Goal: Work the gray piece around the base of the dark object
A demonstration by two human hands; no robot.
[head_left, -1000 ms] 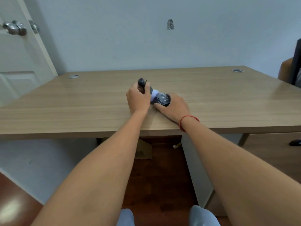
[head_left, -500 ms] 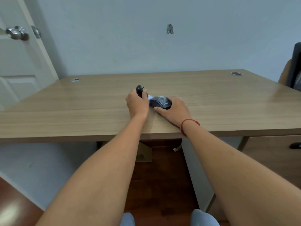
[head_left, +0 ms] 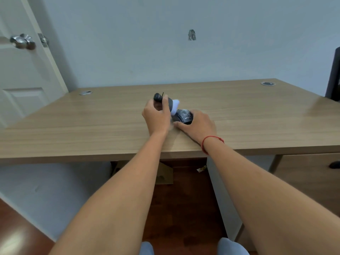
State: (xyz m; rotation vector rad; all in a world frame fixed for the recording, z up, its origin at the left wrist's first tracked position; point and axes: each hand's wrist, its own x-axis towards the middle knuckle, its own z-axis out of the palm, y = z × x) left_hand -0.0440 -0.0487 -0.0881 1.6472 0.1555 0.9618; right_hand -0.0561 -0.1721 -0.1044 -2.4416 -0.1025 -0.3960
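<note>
Two hands, desk, near front edge.
Left hand curled round dark brush, tilted; right hand seemingly gripping dark mouse.

At the centre of the frame my left hand grips a dark brush whose pale bristles touch a black computer mouse. My right hand, a red string bracelet at its wrist, holds that mouse on the wooden desk. A door knob shows upper left.
</note>
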